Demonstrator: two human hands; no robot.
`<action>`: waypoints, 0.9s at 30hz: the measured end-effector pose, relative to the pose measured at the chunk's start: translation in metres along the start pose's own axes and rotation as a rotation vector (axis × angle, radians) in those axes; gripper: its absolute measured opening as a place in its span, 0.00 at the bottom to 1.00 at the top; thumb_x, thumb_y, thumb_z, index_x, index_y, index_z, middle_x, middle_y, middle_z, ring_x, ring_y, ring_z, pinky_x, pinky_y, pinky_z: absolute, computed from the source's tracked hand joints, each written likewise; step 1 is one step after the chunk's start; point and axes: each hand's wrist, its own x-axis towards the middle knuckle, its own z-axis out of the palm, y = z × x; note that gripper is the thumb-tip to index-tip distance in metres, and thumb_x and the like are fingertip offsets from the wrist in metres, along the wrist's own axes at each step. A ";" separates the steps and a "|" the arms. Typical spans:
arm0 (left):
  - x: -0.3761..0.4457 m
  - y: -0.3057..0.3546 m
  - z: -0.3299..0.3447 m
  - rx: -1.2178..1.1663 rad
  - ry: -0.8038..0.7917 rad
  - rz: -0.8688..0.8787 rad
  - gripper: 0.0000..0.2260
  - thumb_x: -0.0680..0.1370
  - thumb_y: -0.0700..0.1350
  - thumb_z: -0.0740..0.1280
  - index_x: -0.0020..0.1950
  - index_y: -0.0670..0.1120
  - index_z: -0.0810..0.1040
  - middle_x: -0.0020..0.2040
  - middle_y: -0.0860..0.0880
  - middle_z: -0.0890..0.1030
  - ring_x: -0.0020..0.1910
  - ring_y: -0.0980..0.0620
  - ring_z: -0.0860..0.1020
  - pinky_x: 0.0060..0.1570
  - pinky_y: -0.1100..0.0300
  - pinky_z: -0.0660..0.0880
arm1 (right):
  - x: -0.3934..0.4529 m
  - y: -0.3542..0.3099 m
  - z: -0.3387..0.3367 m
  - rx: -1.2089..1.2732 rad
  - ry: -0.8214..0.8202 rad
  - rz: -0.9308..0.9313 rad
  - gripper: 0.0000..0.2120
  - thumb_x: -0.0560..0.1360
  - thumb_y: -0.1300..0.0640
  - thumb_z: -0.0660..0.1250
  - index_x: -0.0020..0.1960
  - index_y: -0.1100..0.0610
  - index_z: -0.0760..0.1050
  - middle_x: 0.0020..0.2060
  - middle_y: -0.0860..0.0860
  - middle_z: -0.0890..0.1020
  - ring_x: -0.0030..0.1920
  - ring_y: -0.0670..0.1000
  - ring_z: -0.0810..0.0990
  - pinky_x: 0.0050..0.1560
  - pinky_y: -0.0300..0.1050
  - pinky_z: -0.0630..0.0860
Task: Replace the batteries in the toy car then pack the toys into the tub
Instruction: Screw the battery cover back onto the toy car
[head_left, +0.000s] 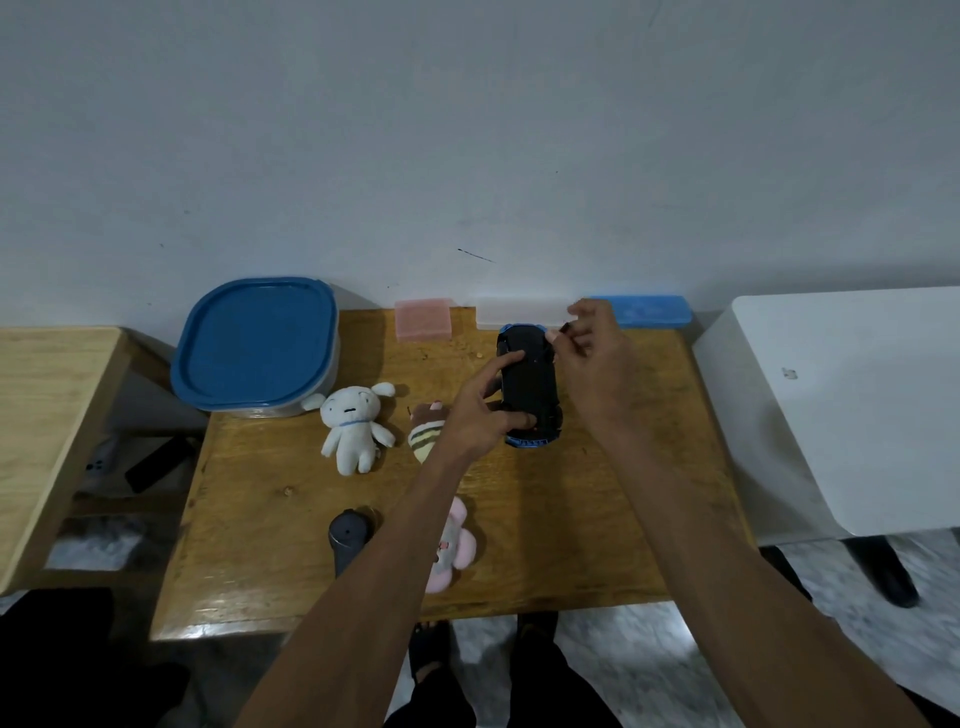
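Note:
The blue toy car lies upside down on the wooden table, its black underside up. My left hand grips its left side, thumb and fingers on the chassis. My right hand hovers at the car's far right corner and pinches a small dark piece between its fingertips. The tub with its blue lid on stands at the table's back left. A white plush, a striped plush and a pink plush lie on the table, the last two partly hidden by my left arm.
A dark remote-like controller lies near the front edge. A pink box, a translucent white box and a blue box line the wall. A white table stands to the right, a light wooden one to the left.

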 end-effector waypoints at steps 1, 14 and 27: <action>0.000 0.001 0.000 0.009 -0.003 0.002 0.37 0.69 0.26 0.74 0.71 0.55 0.73 0.64 0.49 0.77 0.66 0.45 0.76 0.56 0.48 0.82 | 0.000 0.000 0.000 0.000 0.001 -0.003 0.11 0.77 0.57 0.72 0.58 0.56 0.76 0.43 0.48 0.81 0.44 0.46 0.80 0.43 0.39 0.79; 0.000 0.008 -0.001 -0.030 0.004 0.006 0.37 0.69 0.27 0.74 0.68 0.60 0.75 0.64 0.45 0.78 0.66 0.41 0.77 0.58 0.39 0.81 | -0.003 -0.002 0.003 0.064 -0.005 -0.020 0.09 0.80 0.61 0.67 0.59 0.56 0.79 0.52 0.50 0.85 0.51 0.49 0.85 0.51 0.49 0.83; -0.003 0.007 -0.002 0.022 -0.020 0.022 0.36 0.69 0.27 0.75 0.73 0.53 0.73 0.64 0.51 0.77 0.67 0.45 0.75 0.57 0.45 0.82 | -0.002 -0.002 0.002 0.015 0.037 -0.084 0.09 0.79 0.56 0.70 0.58 0.57 0.79 0.49 0.50 0.84 0.48 0.45 0.82 0.48 0.40 0.82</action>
